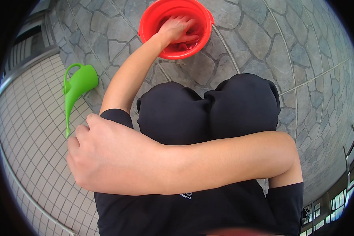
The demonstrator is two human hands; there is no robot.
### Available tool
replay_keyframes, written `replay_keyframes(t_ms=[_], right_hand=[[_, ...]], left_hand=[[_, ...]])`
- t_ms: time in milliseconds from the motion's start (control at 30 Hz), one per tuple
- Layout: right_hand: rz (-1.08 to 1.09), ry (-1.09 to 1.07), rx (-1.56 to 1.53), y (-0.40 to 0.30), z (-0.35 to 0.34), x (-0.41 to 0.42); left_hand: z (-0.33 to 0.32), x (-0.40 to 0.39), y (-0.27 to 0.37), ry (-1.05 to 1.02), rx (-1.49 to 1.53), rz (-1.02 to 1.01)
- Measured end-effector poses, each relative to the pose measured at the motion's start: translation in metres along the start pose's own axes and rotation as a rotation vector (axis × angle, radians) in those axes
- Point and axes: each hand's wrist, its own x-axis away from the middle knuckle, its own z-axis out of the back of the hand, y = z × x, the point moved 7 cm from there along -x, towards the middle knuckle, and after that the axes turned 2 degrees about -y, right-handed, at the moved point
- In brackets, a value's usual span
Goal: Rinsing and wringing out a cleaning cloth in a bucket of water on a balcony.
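Observation:
My left hand (pixel 178 29) reaches down inside a red plastic bucket (pixel 150 18), its fingers spread. Beneath it lies wet red cloth (pixel 186 46), with what looks like a little water around it. Some fingertips are hard to make out against the red. My right forearm crosses in front of my body, and my right hand (pixel 106 153) rests against the upper part of my left arm, by the black short sleeve (pixel 118 115). Its fingers are curled and their tips are hidden, so whether they grip the sleeve cannot be seen.
A green plastic watering can (pixel 82 79) lies on the left, its long spout pointing towards me. Irregular stone paving (pixel 253 35) meets beige tiles (pixel 38 118) there. A pale hose or cord (pixel 32 200) curves over the tiles. My bent knees (pixel 174 109) are just this side of the bucket.

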Motion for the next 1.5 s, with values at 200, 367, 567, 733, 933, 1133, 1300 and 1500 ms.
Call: replay_keyframes(t_ms=[200, 367, 567, 733, 933, 1133, 1300, 1500], right_hand=[[0.010, -0.004, -0.026, 0.003, 0.001, -0.001], [0.001, 0.006, -0.017, 0.008, 0.005, -0.003], [-0.016, -0.021, 0.014, 0.010, 0.006, 0.000], [0.001, -0.025, 0.002, 0.002, 0.006, 0.000], [-0.001, 0.005, 0.010, -0.005, 0.003, 0.002], [0.004, -0.006, 0.017, -0.007, 0.002, 0.004], [0.049, -0.083, -0.058, -0.010, -0.010, -0.002], [0.016, -0.118, -0.036, -0.002, -0.009, -0.002]], left_hand=[[0.003, 0.003, 0.004, 0.041, -0.028, 0.035], [0.000, -0.005, 0.003, -0.043, -0.057, 0.086], [0.001, -0.021, 0.013, -0.314, -0.090, 0.222], [-0.011, -0.021, 0.007, -0.471, -0.202, 0.323], [-0.021, -0.019, -0.007, -0.404, -0.062, 0.290], [0.006, -0.003, 0.001, -0.075, 0.036, 0.239], [0.068, 0.031, -0.017, 0.187, 0.255, 0.431], [0.115, 0.062, -0.024, 0.465, 0.531, 0.493]])
